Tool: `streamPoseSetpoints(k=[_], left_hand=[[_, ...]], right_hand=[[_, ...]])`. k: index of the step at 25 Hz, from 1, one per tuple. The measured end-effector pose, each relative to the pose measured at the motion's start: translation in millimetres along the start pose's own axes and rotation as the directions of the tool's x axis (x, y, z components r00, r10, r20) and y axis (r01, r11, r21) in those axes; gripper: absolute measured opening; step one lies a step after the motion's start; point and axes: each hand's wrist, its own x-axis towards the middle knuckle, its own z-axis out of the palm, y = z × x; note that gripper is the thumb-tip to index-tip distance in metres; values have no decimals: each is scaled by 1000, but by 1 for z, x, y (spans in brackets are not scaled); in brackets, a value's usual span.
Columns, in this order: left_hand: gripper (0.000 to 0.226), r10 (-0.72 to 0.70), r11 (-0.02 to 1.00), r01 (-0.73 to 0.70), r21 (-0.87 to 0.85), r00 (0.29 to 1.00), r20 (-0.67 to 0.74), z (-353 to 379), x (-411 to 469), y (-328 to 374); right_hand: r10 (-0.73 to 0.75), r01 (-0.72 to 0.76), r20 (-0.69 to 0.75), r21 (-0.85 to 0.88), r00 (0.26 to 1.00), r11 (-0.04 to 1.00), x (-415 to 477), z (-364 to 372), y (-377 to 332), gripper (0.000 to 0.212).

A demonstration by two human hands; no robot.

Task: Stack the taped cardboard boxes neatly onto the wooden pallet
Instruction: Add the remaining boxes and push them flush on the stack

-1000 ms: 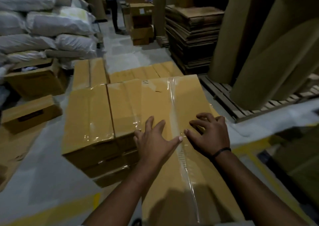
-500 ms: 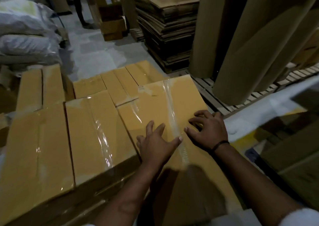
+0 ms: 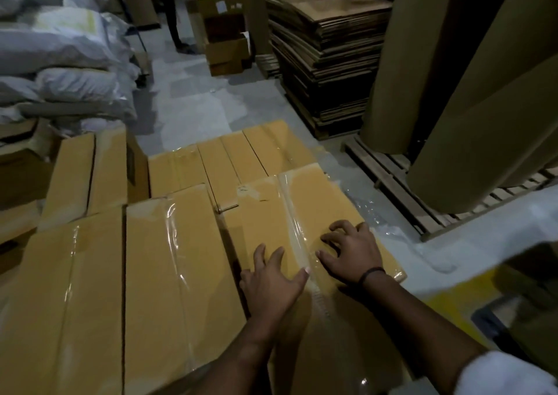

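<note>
A long tan taped box lies in front of me, a clear tape seam running down its top. My left hand rests flat on it left of the seam, fingers spread. My right hand, with a dark wristband, presses on it right of the seam with bent fingertips. More taped boxes lie stacked side by side to the left, and another row lies beyond. No pallet shows under these boxes.
A wooden pallet at right carries large brown paper rolls. Behind stands a stack of flat cardboard sheets. White sacks pile up at left. A person's legs and stacked cartons stand far back.
The box under my hands has slid lower and nearer against the neighbouring stack as the view shifted. Both hands stay on its top in the same pose.
</note>
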Motion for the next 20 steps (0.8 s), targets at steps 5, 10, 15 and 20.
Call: streamPoseSetpoints(k=[5,10,15,20], left_hand=[[85,-65,997,67,43,997,-42,16,30,-11],[81,-159,983,165,76,984,-81,12,58,-15],[74,-107,986,93,140,989,99,16,80,-50],[84,-95,959,37,281,976,196,49,52,-77]], right_hand=[[-88,85,108,33,990,996,47,32,2,54],[-227,189,320,145,920,971,89,54,-5,63],[-260,209,529,155,808,966,115,78,-18,79],[-271,270,636,101,722,958,109,98,-14,86]])
